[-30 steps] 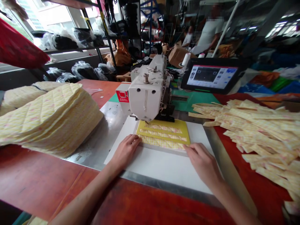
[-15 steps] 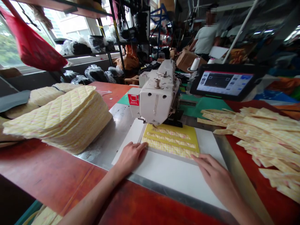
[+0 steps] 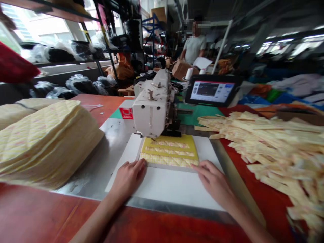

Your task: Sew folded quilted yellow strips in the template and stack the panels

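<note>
A piece of yellowish quilted fabric (image 3: 167, 160) lies beneath a yellow slotted plate (image 3: 172, 149), its pattern showing through the slots and along the front edge. My left hand (image 3: 130, 176) rests at the front left corner, fingers bent and fingertips down on the edge. At the front right corner, my right hand (image 3: 214, 180) reaches forward with fingers stretched out, the index fingertip touching the fabric. Neither hand visibly lifts anything. Directly behind the plate stands the white head of a sewing machine (image 3: 149, 116), its needle area over the plate's back left part.
A thick stack of quilted pieces (image 3: 50, 145) stands left. Loose fabric strips (image 3: 268, 138) are heaped right. A lit control screen (image 3: 212, 90) and thread cones (image 3: 188, 73) stand behind. Under the work is a white board (image 3: 174, 184). A person (image 3: 194, 47) stands in the background.
My view has turned to the right, so the machine and stack appear farther left. Both hands stay at the fabric's front corners; the fabric and plate show no clear shift.
</note>
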`<state>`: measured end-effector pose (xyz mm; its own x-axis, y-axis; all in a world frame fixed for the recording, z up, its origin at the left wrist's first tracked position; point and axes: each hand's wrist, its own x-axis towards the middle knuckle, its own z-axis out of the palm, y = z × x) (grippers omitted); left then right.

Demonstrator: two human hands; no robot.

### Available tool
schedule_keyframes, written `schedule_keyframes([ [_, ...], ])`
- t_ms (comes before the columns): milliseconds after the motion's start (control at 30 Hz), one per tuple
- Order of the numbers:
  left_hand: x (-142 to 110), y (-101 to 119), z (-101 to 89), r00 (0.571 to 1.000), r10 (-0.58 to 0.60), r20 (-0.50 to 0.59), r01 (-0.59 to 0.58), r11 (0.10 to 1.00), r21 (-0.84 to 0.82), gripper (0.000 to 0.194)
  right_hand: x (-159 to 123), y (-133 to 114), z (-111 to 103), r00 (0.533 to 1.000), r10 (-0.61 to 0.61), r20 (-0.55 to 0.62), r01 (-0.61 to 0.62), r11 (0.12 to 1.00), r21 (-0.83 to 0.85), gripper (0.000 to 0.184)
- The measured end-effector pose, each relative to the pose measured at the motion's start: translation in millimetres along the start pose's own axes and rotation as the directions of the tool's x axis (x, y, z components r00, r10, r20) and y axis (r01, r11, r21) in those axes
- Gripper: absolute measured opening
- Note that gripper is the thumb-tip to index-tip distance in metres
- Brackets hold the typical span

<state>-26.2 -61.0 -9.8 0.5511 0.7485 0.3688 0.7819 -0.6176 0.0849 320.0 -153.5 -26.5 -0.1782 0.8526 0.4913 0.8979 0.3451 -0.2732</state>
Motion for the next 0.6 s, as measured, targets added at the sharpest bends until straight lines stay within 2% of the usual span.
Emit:
schedule_keyframes([
  [100,-3,-5,6.7,0.998,0.035,-0.054,-0.033,0.999,0.028,0.023,8,-9,-26,0.993,-0.014,-0.121,0.003,0.996,-0.092,0.028],
  [200,-3,-10,12.6,0.997,0.038,-0.068,-0.036,0.999,0.031,0.026,27,7,-69,0.979,0.050,-0.198,-0.117,0.930,-0.348,0.023],
  [267,-2,-9,13.1,0.998,0.024,-0.063,-0.022,0.999,0.032,0.027,44,32,-98,0.976,0.160,-0.144,-0.213,0.820,-0.532,0.023],
  [333,-2,-4,11.4,0.999,0.011,-0.052,-0.010,0.999,0.033,0.027,63,60,-118,0.940,0.324,-0.109,-0.298,0.619,-0.726,0.028],
  [367,-2,-2,10.3,0.999,0.005,-0.050,-0.004,0.999,0.034,0.027,73,72,-123,0.910,0.401,-0.106,-0.323,0.523,-0.789,0.031],
  [433,-1,3,8.4,0.999,-0.002,-0.053,0.003,1.000,0.029,0.028,90,91,-126,0.886,0.454,-0.089,-0.324,0.472,-0.820,0.031],
  [500,-1,5,7.6,0.998,0.006,-0.062,-0.005,1.000,0.015,0.027,101,102,-122,0.891,0.451,-0.054,-0.299,0.493,-0.817,0.032],
  [600,-1,3,8.2,0.999,0.021,-0.050,-0.021,1.000,0.011,0.027,103,112,-116,0.895,0.444,-0.036,-0.285,0.508,-0.813,0.035],
])
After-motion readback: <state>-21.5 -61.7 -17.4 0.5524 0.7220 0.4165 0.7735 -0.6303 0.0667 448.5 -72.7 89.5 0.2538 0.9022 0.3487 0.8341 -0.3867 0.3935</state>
